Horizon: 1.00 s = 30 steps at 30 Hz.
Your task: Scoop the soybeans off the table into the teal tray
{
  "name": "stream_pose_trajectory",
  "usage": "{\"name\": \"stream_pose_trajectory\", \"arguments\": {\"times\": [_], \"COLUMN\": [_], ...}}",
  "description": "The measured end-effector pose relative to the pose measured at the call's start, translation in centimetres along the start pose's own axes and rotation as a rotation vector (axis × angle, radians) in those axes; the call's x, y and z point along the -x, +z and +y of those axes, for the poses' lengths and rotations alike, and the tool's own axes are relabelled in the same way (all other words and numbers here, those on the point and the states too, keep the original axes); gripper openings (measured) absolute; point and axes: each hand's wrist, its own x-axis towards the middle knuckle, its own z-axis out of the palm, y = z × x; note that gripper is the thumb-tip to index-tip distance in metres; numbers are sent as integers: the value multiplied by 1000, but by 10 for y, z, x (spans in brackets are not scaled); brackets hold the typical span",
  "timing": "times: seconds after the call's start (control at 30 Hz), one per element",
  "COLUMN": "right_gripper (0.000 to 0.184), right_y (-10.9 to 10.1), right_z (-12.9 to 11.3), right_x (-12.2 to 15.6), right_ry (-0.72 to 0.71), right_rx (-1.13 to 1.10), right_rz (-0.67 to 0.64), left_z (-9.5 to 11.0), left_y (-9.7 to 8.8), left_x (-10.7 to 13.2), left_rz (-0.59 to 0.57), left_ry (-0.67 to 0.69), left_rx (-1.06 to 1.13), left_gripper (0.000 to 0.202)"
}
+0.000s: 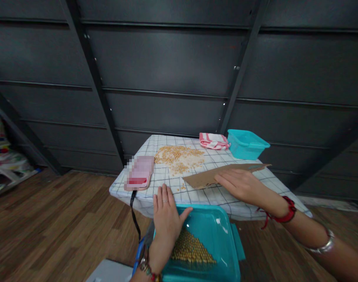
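My right hand [240,184] grips a flat strip of brown cardboard [202,177] from above, its lower edge close to the checked cloth. My left hand [166,211] lies flat with fingers stretched at the table's front edge, thumb apart, over the rim of a teal plastic tub [222,235]. Inside the tub is a heap of round yellow beans [193,248]. On the cloth, a spread of yellow beans mixed with fine pale grains [180,156] lies beyond both hands, left of the cardboard. A few loose beans [182,188] sit between my left hand and the cardboard.
A white checked cloth [164,141] covers the table. Towards the back right are a folded pink-and-white towel [214,141] and a smaller turquoise tub [246,145]. A pink phone case [140,172] with a black strap [133,213] lies at left. A dark panelled wall [167,58] stands behind.
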Motion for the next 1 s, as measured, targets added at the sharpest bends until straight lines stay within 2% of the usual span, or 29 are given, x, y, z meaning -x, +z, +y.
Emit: {"name": "stream_pose_trajectory", "arguments": {"times": [0.13,0.33,0.63,0.87,1.0], "right_gripper": [24,25,24,25,26], "right_y": [4,11,-4,16,16], "right_z": [5,6,4,11,9], "right_x": [2,8,17,18,20], "right_ry": [44,36,40,100,108], "right_rx": [2,-30,-28,-15,-32], "right_rz": [44,11,62,31,10], "left_z": [0,-2,-2,-2,-2], "left_y": [1,-2,0,-1,-1], "left_x": [1,1,0,2,2], "left_rz": [12,2,3,38,36], "left_ry": [-6,-9,3,15,18], "left_rx": [12,39,5,-4,-14], "left_gripper": [93,93,93,93,92]}}
